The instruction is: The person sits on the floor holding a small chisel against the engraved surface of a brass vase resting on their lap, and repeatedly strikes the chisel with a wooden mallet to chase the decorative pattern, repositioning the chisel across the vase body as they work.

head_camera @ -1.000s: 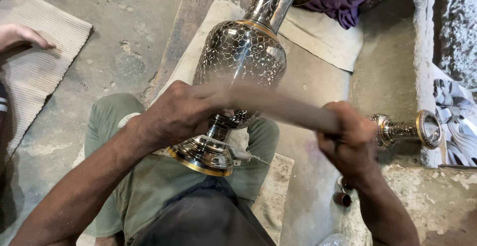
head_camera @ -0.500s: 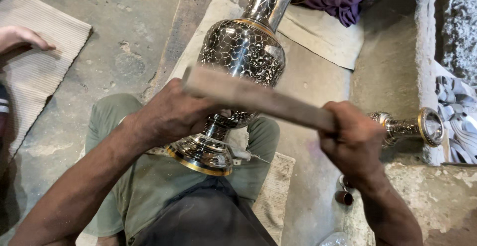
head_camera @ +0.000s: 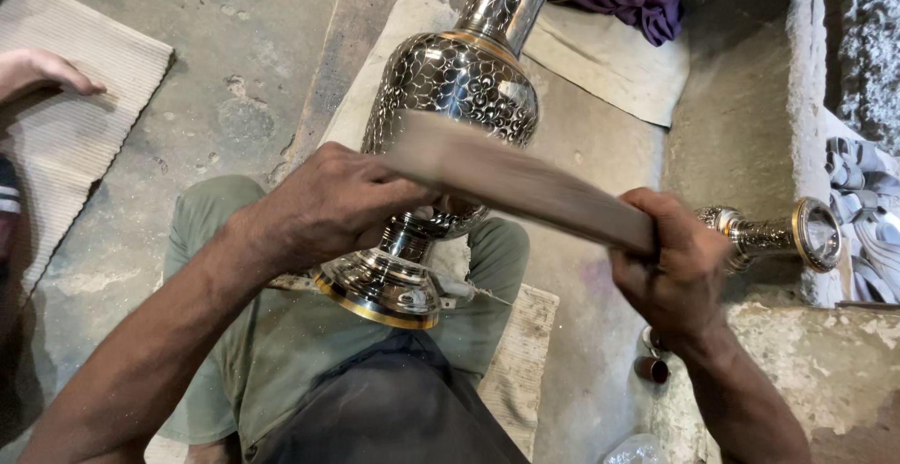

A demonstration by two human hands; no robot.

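- Head view: left hand (head_camera: 333, 206) braces the vase (head_camera: 450, 117) at its lower belly; its long axis runs from near base to far neck.
- Right hand (head_camera: 670, 262) is closed around a flat stick (head_camera: 525, 183), which slants far-left across the belly, blurred.

Soft daylight, motion-blurred stick (head_camera: 525, 183)

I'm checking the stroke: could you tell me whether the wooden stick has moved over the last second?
Yes. The wooden stick has slid up the engraved metal vase, from its lower belly toward mid-belly.
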